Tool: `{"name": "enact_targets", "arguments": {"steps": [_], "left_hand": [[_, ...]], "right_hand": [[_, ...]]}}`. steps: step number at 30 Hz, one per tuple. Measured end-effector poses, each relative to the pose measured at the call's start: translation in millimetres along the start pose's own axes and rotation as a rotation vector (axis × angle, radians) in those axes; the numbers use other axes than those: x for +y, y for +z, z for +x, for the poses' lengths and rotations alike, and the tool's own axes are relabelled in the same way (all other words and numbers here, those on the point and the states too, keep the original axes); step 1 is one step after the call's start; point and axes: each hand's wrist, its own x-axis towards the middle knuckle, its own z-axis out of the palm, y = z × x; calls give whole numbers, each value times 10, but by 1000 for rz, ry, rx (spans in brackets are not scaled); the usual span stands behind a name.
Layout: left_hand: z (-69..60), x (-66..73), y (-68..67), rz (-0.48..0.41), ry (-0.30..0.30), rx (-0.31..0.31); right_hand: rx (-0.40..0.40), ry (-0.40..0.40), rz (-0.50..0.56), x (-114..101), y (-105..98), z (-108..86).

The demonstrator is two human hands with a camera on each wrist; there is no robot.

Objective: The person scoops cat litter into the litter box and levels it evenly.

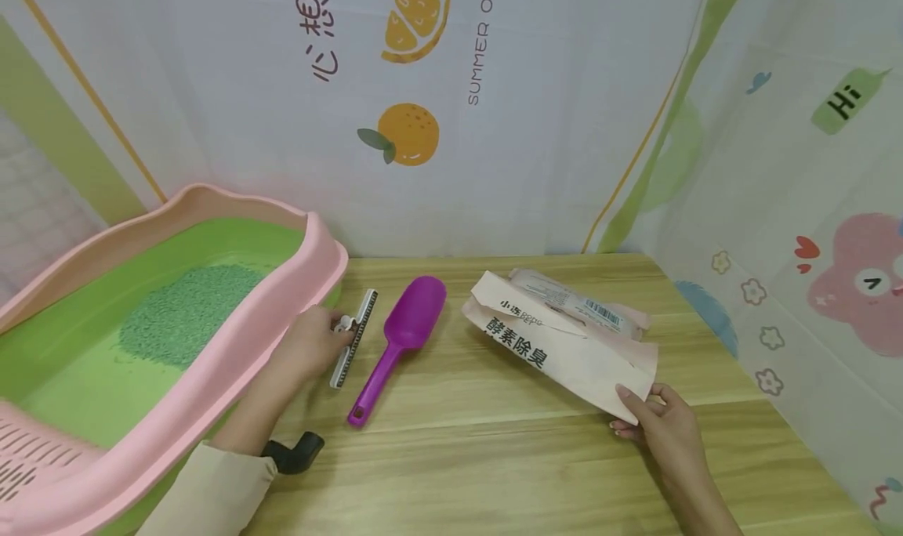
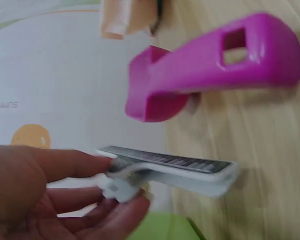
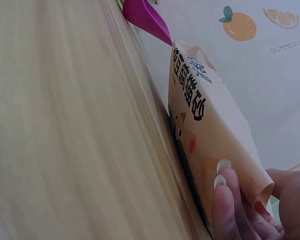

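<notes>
My left hand [image 1: 310,346] pinches a long white bag clip [image 1: 365,316] beside the litter box's near wall. In the left wrist view, thumb and fingers of the left hand [image 2: 50,195] hold the clip [image 2: 195,165] by its small white flower-shaped part. On the right, my right hand [image 1: 670,434] grips the near corner of a pale cat litter bag [image 1: 557,356], thumb on top and fingers beneath. The right wrist view shows the bag [image 3: 210,130] with dark lettering, its held end between the fingers of the right hand [image 3: 250,210].
A purple scoop [image 1: 416,316] lies between clip and bag. The pink and green litter box [image 1: 328,258], holding green litter pellets [image 1: 194,309], fills the left side. A black curved object [image 1: 299,454] shows by the left sleeve. Printed cloth [image 1: 522,183] hangs behind the wooden table [image 1: 480,473].
</notes>
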Motion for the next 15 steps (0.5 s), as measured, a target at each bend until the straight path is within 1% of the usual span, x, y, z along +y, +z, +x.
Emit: {"name": "enact_targets", "arguments": {"steps": [2,4,7,12,14,15], "left_hand": [[-21,14,-8,-43,31,20],[-39,40,-13,-96,42,29],[-71,112,-6,-219,16,10],[-115,226,27,-471,-58,-70],[-135,261,47,-537,-87,-95],[-145,273,66,-570,-90,-110]], "right_hand": [[0,0,1,-1,-1,-2],[1,-1,3,-2,-1,-4],[7,2,0,-4,1,-6],[10,7,-3,2,3,-8],[7,5,-1,7,2,-8],[6,6,0,9,1,-8]]}}
